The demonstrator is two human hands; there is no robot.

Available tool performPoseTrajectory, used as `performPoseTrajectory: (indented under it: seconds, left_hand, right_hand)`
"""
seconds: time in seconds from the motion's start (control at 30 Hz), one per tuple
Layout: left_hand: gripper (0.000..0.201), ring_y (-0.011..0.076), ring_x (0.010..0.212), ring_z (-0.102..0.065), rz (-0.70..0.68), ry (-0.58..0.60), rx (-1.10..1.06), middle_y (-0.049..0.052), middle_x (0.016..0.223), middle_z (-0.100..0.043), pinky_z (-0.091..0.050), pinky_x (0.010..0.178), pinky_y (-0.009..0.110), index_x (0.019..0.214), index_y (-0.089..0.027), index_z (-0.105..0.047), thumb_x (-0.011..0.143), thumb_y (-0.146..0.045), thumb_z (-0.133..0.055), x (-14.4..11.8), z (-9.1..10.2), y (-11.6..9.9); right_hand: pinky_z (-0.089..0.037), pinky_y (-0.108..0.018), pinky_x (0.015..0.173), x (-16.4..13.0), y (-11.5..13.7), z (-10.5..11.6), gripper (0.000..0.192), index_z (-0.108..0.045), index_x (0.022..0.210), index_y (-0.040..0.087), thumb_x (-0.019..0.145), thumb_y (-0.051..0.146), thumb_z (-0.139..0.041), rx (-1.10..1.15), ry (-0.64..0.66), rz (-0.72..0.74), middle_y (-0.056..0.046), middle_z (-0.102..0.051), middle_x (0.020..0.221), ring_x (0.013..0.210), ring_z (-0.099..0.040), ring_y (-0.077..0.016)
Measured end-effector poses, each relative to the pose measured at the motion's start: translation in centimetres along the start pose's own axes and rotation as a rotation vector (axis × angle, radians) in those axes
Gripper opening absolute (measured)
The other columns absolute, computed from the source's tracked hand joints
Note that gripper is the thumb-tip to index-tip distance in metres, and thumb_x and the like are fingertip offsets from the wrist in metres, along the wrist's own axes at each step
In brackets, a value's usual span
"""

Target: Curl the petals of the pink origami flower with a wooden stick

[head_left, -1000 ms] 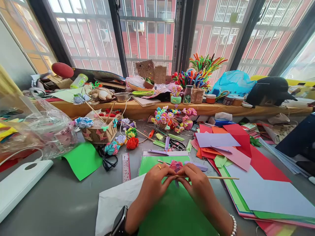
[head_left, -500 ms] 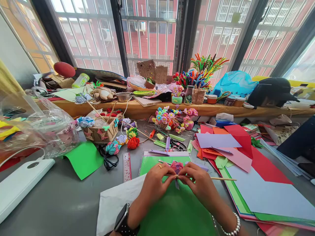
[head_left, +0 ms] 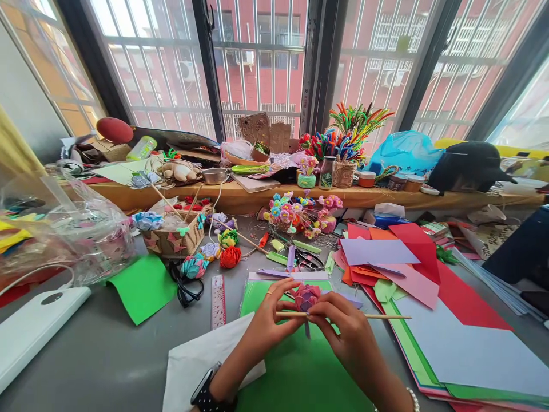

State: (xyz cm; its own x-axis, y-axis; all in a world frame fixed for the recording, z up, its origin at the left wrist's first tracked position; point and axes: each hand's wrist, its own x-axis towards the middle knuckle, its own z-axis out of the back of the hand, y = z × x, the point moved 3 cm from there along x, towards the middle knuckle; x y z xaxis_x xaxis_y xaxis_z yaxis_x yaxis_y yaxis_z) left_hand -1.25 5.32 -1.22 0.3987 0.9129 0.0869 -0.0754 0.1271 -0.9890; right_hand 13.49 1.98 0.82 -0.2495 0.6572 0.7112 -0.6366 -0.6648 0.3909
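The pink-and-purple paper flower (head_left: pixel 307 297) sits against the wooden stick (head_left: pixel 388 316), a purple strip (head_left: pixel 307 330) hanging below, over the green sheet (head_left: pixel 309 366), short of the bench's (head_left: pixel 120 355) far edge. My right hand (head_left: pixel 345 323) pinches the stick; my left hand's (head_left: pixel 274 312) fingers spread around its end. I seem to be working the strip around the stick; continuing calls for a firm pinch and tension.

- Daylight enters through a row of dark-framed windows (head_left: pixel 373 68) lined with metal bars (head_left: pixel 266 47).
- A reddish-pink building (head_left: pixel 277 86) rises outside.
- A tan ledge (head_left: pixel 240 195) runs beneath the windows, behind a grey desk (head_left: pixel 115 355).
- A pale wall (head_left: pixel 26 63) stands at left.
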Motion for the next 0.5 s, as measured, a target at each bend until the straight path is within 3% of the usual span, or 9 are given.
performPoseTrajectory:
  seconds: [0.23, 0.33, 0.43, 0.5]
  left_hand:
    - [0.043, 0.0169, 0.088, -0.059, -0.026, 0.017, 0.088, 0.012, 0.131, -0.03, -0.052, 0.079, 0.036, 0.112, -0.021, -0.047, 0.072, -0.026, -0.06, -0.1, 0.2, 0.1]
    - [0.041, 0.0163, 0.09, -0.056, -0.14, -0.068, 0.28, 0.011, 0.128, -0.033, -0.052, 0.078, 0.034, 0.113, -0.023, -0.046, 0.074, -0.024, -0.058, -0.3, 0.5, -0.8]
    - [0.03, 0.0168, 0.086, -0.055, -0.272, -0.188, 0.507, 0.007, 0.109, -0.047, -0.051, 0.075, 0.033, 0.102, -0.022, -0.054, 0.073, -0.02, -0.06, -0.7, 0.7, -1.9]
    - [0.02, 0.0182, 0.088, -0.054, -0.347, -0.172, 0.594, 0.006, 0.097, -0.052, -0.049, 0.076, 0.033, 0.094, -0.021, -0.058, 0.074, -0.019, -0.058, -0.9, 0.6, -2.4]
  right_hand:
    - [-0.048, -0.023, 0.055, 0.0, 0.0, -0.1, 0.015, -0.059, 0.077, 0.018, 0.086, 0.018, -0.046, -0.018, 0.0, -0.008, -0.004, -0.059, 0.07, 0.066, -0.059, -0.0148]
    - [-0.047, -0.023, 0.055, 0.1, -0.1, 0.2, 0.015, -0.059, 0.076, 0.018, 0.085, 0.018, -0.047, -0.043, -0.006, -0.006, -0.004, -0.059, 0.069, 0.065, -0.058, -0.0151]
    - [-0.046, -0.023, 0.054, 0.3, -0.3, 0.5, 0.015, -0.059, 0.075, 0.018, 0.085, 0.018, -0.047, -0.053, 0.003, -0.023, -0.004, -0.058, 0.07, 0.064, -0.058, -0.0147]
    - [-0.045, -0.022, 0.052, 0.3, -0.3, 0.5, 0.016, -0.06, 0.075, 0.019, 0.085, 0.019, -0.047, -0.056, 0.007, -0.023, -0.003, -0.057, 0.069, 0.062, -0.057, -0.0142]
